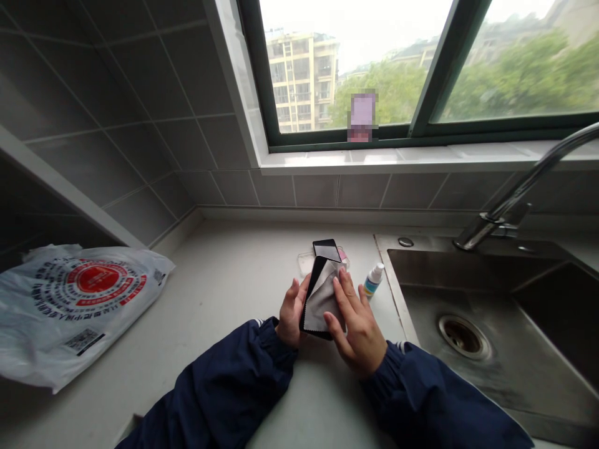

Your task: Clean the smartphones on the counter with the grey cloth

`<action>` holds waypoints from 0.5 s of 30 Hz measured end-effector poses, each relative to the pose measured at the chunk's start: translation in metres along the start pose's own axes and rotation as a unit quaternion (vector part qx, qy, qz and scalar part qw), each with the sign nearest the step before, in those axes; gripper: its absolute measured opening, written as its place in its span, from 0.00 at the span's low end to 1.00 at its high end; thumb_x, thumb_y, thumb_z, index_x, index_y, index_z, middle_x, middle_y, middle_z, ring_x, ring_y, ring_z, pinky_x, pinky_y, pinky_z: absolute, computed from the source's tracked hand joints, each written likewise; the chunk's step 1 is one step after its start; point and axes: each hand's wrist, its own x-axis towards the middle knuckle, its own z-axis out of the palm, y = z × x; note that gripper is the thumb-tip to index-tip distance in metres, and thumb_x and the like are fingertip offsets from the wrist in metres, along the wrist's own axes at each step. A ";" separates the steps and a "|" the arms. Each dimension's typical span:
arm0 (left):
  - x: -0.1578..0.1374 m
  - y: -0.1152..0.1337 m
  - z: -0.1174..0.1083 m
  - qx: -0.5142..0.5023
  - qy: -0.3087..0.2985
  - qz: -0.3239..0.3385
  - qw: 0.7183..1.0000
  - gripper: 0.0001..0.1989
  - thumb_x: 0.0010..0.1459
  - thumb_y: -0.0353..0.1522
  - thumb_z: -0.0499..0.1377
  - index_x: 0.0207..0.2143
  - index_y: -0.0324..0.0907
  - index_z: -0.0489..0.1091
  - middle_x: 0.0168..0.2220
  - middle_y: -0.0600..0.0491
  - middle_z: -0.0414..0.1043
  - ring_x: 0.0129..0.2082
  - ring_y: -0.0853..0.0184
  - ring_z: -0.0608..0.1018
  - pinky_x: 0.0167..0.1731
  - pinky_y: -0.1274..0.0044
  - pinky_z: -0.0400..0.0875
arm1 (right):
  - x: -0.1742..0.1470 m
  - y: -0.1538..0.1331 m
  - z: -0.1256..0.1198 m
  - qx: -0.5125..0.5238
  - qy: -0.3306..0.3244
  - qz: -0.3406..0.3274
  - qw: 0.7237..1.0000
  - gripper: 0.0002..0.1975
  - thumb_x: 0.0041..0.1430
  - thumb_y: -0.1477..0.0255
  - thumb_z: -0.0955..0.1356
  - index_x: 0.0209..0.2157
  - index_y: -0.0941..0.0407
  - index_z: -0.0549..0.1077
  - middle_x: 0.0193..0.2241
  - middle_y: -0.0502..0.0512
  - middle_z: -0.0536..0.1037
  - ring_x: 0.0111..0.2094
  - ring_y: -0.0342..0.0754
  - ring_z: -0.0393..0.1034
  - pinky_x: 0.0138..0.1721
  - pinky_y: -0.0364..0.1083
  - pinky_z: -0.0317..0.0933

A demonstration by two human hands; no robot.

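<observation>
On worktop (243, 268), at left: plastic bag (79, 312), contents hidden. Beside sink (423, 299): small bottle (373, 282), capped and standing, contents not discernible. Held over worktop: black phone (318, 269), clamped in left hand (292, 312), grey cloth (322, 305) draped across. Right hand (359, 330) laid on cloth, fingers extended, slightly parted.

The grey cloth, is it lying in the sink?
No, the grey cloth lies on the dark flat device in the left hand, under the right hand.

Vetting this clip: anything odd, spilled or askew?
One oddity: a pixelated purplish patch at the window frame, obscuring whatever is there. No obvious spill on the counter; the grey cloth hides part of the black device.
</observation>
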 end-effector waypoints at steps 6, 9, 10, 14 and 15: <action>-0.002 -0.006 -0.004 0.042 -0.043 -0.001 0.998 0.33 0.62 0.51 0.54 0.62 0.40 0.65 0.64 0.42 0.65 0.67 0.48 0.62 0.65 0.58 0.55 | 0.004 0.003 -0.003 -0.003 0.033 0.020 0.999 0.36 0.70 0.70 0.61 0.72 0.56 0.39 0.71 0.67 0.45 0.71 0.64 0.41 0.65 0.70 0.50; -0.003 -0.007 -0.008 0.071 -0.064 -0.017 0.995 0.33 0.64 0.51 0.51 0.64 0.42 0.63 0.64 0.43 0.65 0.66 0.47 0.64 0.65 0.56 0.56 | 0.006 0.005 -0.006 0.001 0.043 0.020 0.999 0.36 0.70 0.71 0.61 0.72 0.55 0.40 0.71 0.65 0.47 0.71 0.64 0.42 0.65 0.70 0.51; -0.003 -0.008 -0.008 0.082 -0.074 -0.019 0.994 0.33 0.65 0.51 0.50 0.65 0.43 0.62 0.64 0.43 0.64 0.66 0.47 0.64 0.65 0.56 0.56 | 0.007 0.006 -0.006 0.003 0.047 0.020 0.999 0.36 0.69 0.71 0.62 0.72 0.55 0.41 0.71 0.65 0.48 0.71 0.64 0.42 0.65 0.70 0.51; -0.003 -0.009 -0.009 0.137 -0.122 0.005 0.983 0.32 0.66 0.51 0.49 0.65 0.43 0.61 0.67 0.45 0.60 0.69 0.49 0.59 0.68 0.59 0.50 | 0.008 0.007 -0.009 0.011 0.056 0.036 0.998 0.35 0.69 0.70 0.62 0.72 0.54 0.45 0.69 0.63 0.55 0.70 0.65 0.45 0.65 0.70 0.52; -0.003 -0.009 -0.010 0.154 -0.128 0.011 0.980 0.32 0.66 0.50 0.49 0.66 0.43 0.61 0.68 0.46 0.59 0.69 0.50 0.57 0.69 0.61 0.48 | 0.009 0.008 -0.009 0.014 0.057 0.041 0.997 0.34 0.69 0.70 0.62 0.72 0.54 0.46 0.68 0.64 0.57 0.70 0.65 0.45 0.65 0.70 0.52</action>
